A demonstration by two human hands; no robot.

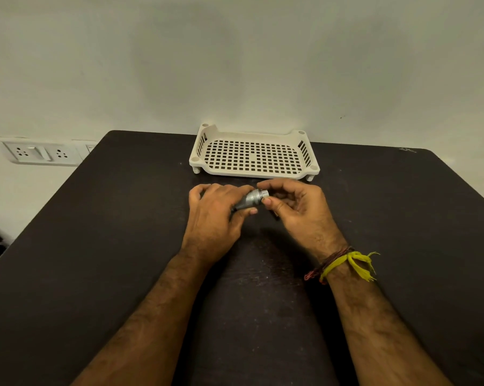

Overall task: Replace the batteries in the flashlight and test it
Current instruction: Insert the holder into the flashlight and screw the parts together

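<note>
Both hands meet over the middle of a dark table (123, 246), just in front of a white perforated tray (253, 158) that stands against the wall: the left hand (215, 218) is wrapped around the body of a small silver flashlight (250, 200), which lies tilted with its wider end up and to the right. The right hand (296, 210) pinches that wider end between thumb and fingertips, so each hand is closed on the flashlight. Yellow and red threads (344, 264) circle the right wrist, and a wall socket panel (38, 153) sits left of the table.
</note>
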